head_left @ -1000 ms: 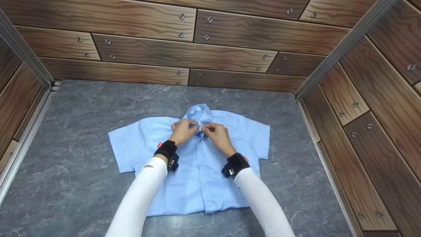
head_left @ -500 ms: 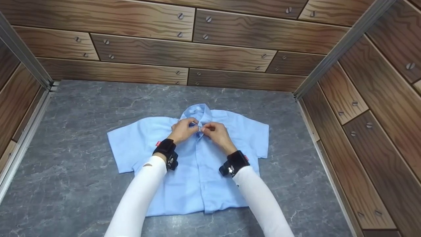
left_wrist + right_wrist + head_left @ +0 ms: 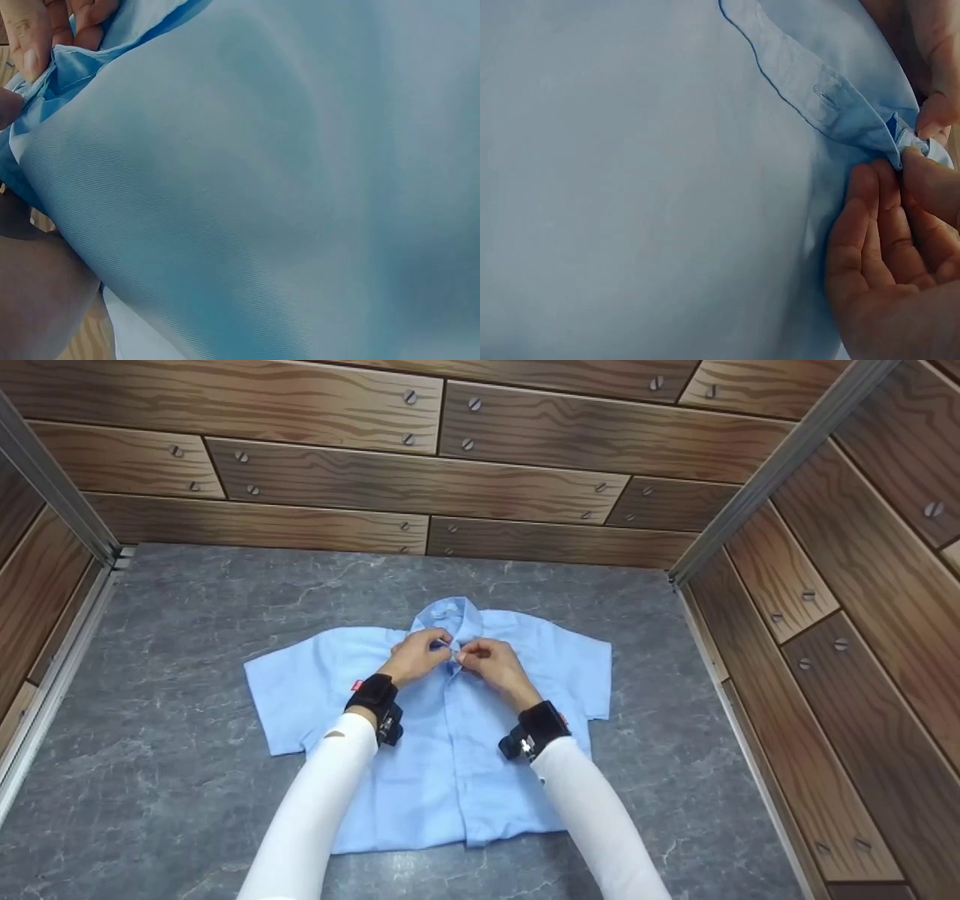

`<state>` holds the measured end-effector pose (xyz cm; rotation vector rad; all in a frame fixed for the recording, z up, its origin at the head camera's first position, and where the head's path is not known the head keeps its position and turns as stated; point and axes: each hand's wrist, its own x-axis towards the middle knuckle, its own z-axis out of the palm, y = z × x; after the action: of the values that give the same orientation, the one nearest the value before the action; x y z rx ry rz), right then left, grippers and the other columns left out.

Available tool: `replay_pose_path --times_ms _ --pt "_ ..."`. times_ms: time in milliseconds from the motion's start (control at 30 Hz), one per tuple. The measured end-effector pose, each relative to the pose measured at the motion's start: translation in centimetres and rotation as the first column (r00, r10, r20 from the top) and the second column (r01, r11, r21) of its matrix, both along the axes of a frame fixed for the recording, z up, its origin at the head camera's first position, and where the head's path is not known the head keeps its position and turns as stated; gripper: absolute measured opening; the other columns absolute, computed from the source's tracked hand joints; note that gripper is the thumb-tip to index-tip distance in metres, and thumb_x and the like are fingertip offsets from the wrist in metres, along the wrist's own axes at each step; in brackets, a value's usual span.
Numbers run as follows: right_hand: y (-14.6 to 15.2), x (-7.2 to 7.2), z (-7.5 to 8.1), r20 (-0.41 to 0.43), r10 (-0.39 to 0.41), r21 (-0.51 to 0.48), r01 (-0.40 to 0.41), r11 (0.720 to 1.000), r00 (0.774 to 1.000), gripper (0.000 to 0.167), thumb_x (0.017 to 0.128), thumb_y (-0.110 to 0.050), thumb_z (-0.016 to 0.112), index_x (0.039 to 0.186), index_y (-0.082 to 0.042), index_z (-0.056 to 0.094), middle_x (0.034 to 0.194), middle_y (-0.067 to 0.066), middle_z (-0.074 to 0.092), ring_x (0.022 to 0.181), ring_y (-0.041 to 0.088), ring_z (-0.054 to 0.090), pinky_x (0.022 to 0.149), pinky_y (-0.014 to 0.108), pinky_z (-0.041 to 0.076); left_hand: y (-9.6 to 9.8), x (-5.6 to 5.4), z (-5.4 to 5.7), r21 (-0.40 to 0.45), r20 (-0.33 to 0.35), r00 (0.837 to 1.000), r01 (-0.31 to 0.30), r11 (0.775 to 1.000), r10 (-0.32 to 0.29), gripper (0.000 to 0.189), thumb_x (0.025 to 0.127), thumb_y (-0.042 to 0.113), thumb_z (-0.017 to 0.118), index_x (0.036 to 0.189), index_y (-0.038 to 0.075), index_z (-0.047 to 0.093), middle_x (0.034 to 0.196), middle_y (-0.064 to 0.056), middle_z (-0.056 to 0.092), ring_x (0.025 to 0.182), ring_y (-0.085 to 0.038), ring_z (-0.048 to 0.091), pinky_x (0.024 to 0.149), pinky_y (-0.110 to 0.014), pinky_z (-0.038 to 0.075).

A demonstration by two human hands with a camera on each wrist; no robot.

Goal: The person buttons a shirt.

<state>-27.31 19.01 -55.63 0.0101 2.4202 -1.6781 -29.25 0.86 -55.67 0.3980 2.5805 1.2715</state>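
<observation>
A light blue short-sleeved shirt (image 3: 405,780) lies spread with its front up and its collar (image 3: 471,621) toward the back wall. Just below the collar, my left hand (image 3: 418,656) pinches the front edge of the shirt. Facing it, my right hand (image 3: 491,664) pinches the same stretch of placket between thumb and fingers. In the right wrist view, the placket (image 3: 799,71) shows a stitched buttonhole (image 3: 827,96), and the fingertips of both hands meet at its gathered end. Whatever button sits between the fingertips is mostly hidden.
The shirt rests on a grey marbled tabletop (image 3: 172,607). Wood-patterned walls (image 3: 337,472) rise at the back and both sides, with metal rails (image 3: 780,465) along the corners. Black wrist straps with small cameras (image 3: 386,727) sit on both wrists.
Both hands stay at the collar opening with only slight finger shifts. The right wrist has turned a little. The shirt's body lies as before.
</observation>
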Motion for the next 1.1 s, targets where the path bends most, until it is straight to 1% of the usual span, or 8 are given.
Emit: replay_pose_path --times_ms 167,267,433,600,767,867,1000,1100 --pt "-0.1 0.1 0.5 -0.057 -0.022 0.102 0.028 0.994 0.998 0.010 0.083 -0.016 0.070 0.090 -0.008 0.072 0.077 -0.001 0.067 0.067 0.011 0.060 0.059 0.022 0.046 0.2 0.1 0.1 -0.001 -0.012 1.000 -0.005 1.000 0.005 0.028 0.090 0.032 0.062 0.112 0.015 0.067 0.125 -0.003 0.063 0.121 -0.025 0.055 0.102 -0.055 0.028" --pt "-0.1 0.1 0.6 -0.098 -0.019 0.167 0.035 0.985 0.995 0.011 0.082 -0.018 0.070 0.088 -0.009 0.073 0.075 -0.003 0.067 0.064 0.008 0.057 0.058 0.021 0.044 0.2 0.2 0.1 -0.002 -0.032 0.999 0.005 1.000 -0.006 0.029 0.089 0.035 0.064 0.109 0.014 0.067 0.124 -0.002 0.063 0.120 -0.025 0.055 0.102 -0.054 0.029" --pt "0.0 0.1 0.7 -0.127 -0.011 0.192 0.035 0.981 0.992 0.010 0.081 -0.016 0.071 0.086 -0.008 0.075 0.076 -0.002 0.069 0.064 0.006 0.056 0.058 0.020 0.043 0.0 0.2 0.1 0.008 -0.054 0.998 0.017 1.000 -0.017 0.025 0.089 0.033 0.066 0.105 0.014 0.068 0.120 -0.002 0.062 0.117 -0.025 0.056 0.099 -0.053 0.031" --pt "-0.1 0.2 0.7 -0.140 -0.009 0.201 0.038 0.979 0.990 0.009 0.082 -0.015 0.072 0.087 -0.008 0.075 0.079 0.002 0.071 0.066 0.009 0.059 0.059 0.021 0.045 -0.1 0.3 0.0 0.040 -0.032 0.999 0.024 0.999 -0.023 0.021 0.091 0.027 0.065 0.106 0.013 0.065 0.117 -0.006 0.050 0.115 -0.027 0.047 0.094 -0.052 0.031" --pt "-0.5 0.5 0.7 -0.198 -0.004 0.262 0.057 0.963 0.980 0.008 0.086 -0.016 0.071 0.087 -0.009 0.073 0.080 0.003 0.070 0.070 0.010 0.061 0.062 0.022 0.047 -0.3 0.2 -0.1 0.074 0.006 0.999 0.052 0.996 -0.052 0.020 0.093 0.023 0.061 0.111 0.012 0.062 0.116 -0.009 0.044 0.114 -0.027 0.042 0.096 -0.048 0.034" --pt "-0.9 0.5 0.7 -0.211 -0.010 0.305 0.076 0.949 0.977 0.007 0.086 -0.016 0.070 0.086 -0.009 0.073 0.080 0.002 0.070 0.070 0.011 0.062 0.064 0.023 0.048 -0.5 0.1 -0.1 0.095 0.024 0.997 0.068 0.993 -0.071 0.021 0.094 0.021 0.061 0.112 0.011 0.062 0.119 -0.010 0.043 0.117 -0.028 0.041 0.098 -0.046 0.035" --pt "-1.1 0.6 0.8 -0.196 -0.015 0.351 0.084 0.933 0.981 0.008 0.085 -0.018 0.069 0.085 -0.011 0.073 0.078 0.001 0.070 0.069 0.011 0.062 0.064 0.024 0.048 -0.7 0.0 0.0 0.106 0.035 0.997 0.065 0.992 -0.069 0.022 0.093 0.023 0.063 0.110 0.011 0.064 0.121 -0.009 0.047 0.118 -0.027 0.043 0.101 -0.046 0.034" --pt "-1.0 0.6 0.8 -0.192 -0.021 0.373 0.093 0.923 0.981 0.008 0.082 -0.021 0.069 0.083 -0.013 0.073 0.076 -0.002 0.069 0.067 0.011 0.061 0.062 0.023 0.047 -0.8 0.0 0.1 0.100 0.011 0.997 0.070 0.993 -0.072 0.022 0.089 0.025 0.067 0.106 0.011 0.068 0.119 -0.008 0.054 0.115 -0.026 0.050 0.100 -0.046 0.036"
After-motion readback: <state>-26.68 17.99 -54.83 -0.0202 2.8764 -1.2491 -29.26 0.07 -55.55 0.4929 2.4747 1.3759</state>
